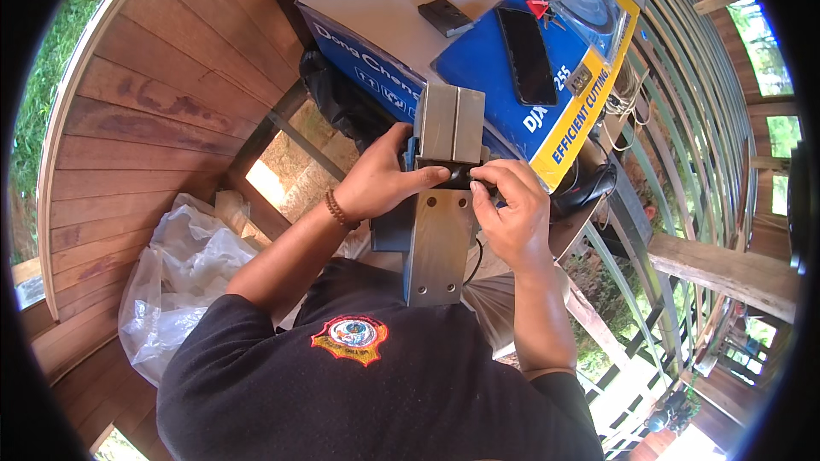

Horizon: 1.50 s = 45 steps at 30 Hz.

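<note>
Planer [440,215] sole-up, long axis fore-and-aft

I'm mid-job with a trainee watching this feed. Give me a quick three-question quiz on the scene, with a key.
1. True or false: a beaded bracelet is on the left wrist.
2. Where does the black phone lie? A: on the floor; B: on the blue box; C: on the person's lap.
3. Fill in: the right hand has fingers at the dark slot between two metal ____.

Key: 1. True. 2. B. 3. Plates.
</note>
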{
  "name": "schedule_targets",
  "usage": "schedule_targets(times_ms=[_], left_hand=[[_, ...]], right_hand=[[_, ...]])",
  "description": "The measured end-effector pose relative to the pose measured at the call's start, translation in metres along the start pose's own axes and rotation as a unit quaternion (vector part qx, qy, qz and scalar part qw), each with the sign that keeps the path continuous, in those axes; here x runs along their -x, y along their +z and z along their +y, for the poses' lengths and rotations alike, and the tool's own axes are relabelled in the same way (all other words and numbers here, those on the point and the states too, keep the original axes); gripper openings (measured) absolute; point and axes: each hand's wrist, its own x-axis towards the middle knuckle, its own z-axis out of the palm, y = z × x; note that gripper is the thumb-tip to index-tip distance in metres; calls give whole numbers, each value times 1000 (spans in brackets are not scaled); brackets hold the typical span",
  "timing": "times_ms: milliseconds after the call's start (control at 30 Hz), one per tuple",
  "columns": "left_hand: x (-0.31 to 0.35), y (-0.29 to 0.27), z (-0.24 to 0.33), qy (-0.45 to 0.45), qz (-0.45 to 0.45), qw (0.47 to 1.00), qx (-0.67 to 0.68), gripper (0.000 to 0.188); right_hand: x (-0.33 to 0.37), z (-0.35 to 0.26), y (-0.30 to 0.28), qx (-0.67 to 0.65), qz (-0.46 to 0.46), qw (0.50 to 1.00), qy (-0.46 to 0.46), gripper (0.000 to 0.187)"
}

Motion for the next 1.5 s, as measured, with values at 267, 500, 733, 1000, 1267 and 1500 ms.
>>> schedule_targets(times_ms=[267, 500, 733, 1000, 1267, 1500], left_hand=[[-1, 2, -2, 4, 17, 1000, -2, 77], [-1, 2, -6, 10, 13, 1000, -12, 76], [-1, 0, -6, 4, -10, 1000, -10, 72], [-1, 0, -6, 6, -2, 1000, -9, 71], [-2, 2, -9, 31, 28, 999, -11, 71], [-1, -1, -4, 1, -7, 999, -34, 71]], right_hand=[[-1, -1, 2, 21, 5, 1000, -18, 18], [0, 0, 5, 30, 14, 999, -18, 18], [1, 2, 8, 81, 18, 995, -45, 18], [-1, 3, 13, 139, 28, 987, -73, 18], [-2, 0, 11, 172, 25, 981, -92, 19], [-7, -4, 9, 203, 8, 975, -86, 17]])
